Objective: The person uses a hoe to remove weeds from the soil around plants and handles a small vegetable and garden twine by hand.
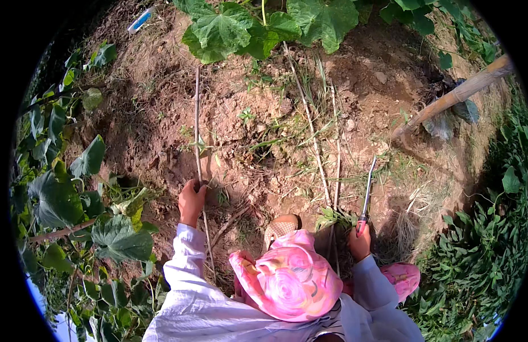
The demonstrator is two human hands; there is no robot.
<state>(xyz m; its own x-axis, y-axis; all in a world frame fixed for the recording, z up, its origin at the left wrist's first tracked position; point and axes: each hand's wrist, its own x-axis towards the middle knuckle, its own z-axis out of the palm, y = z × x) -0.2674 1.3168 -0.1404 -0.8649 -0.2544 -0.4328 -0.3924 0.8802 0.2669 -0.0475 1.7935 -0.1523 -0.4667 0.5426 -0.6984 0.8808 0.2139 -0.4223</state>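
My left hand [191,202] is closed around a long thin wooden stick [197,124], which runs from beneath broad green leaves down past my wrist. In my right hand [359,241] is a tool with a red and black handle [362,223] and a narrow, slightly bent metal blade or shaft [369,184], pointing away from me. Two more thin sticks [309,117] [337,145] lie on the soil between my hands, nearer the right one. A cut leafy weed [338,217] rests across their lower part.
Large-leaved vines [223,32] hang ahead, with more leaves [123,239] at the left. A thick bamboo pole [456,96] slants in from the right. A blue and white object [141,20] lies far left. My shoe [282,228] stands on the soil; dense plants [482,256] grow at right.
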